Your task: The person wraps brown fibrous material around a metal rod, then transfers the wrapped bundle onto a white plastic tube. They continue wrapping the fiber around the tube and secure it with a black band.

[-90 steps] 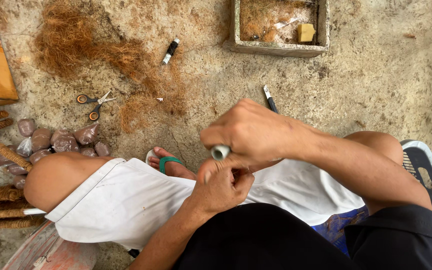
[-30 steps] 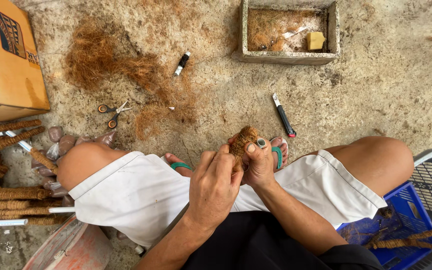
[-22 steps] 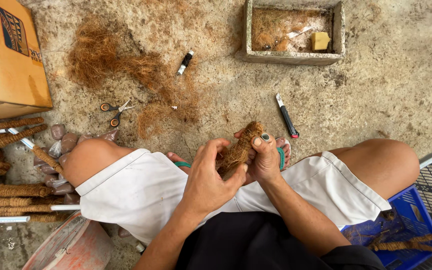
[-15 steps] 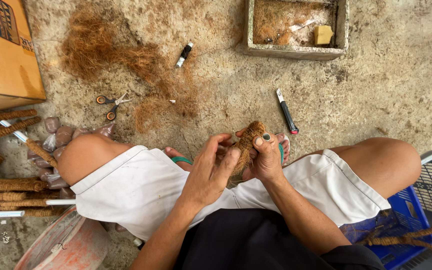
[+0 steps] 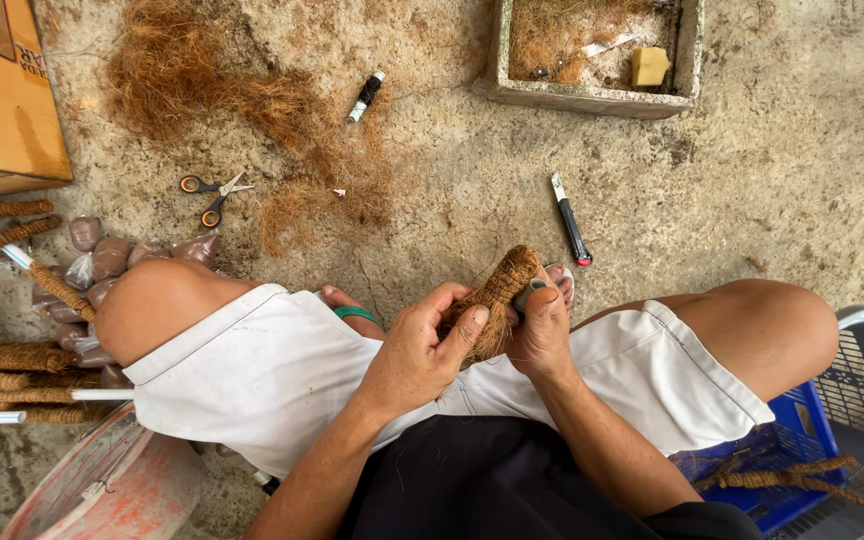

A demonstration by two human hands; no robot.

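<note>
A rough concrete floor [image 5: 752, 180] carries a loose pile of brown coconut fibre [image 5: 192, 85], with a stack of finished fibre-wrapped white pipes [image 5: 12, 370] lying at the left edge. Over the lap, the left hand [image 5: 417, 350] curls around a brown fibre-covered pipe end [image 5: 500, 295] and presses the fibre against it, while the right hand [image 5: 544, 335] grips the same piece from the other side. Fibre covers the visible end; strands hang loose, so binding looks unfinished. Orange-handled scissors [image 5: 207, 197], a black utility knife [image 5: 571, 219] and a small black thread spool [image 5: 364, 96] lie untouched.
</note>
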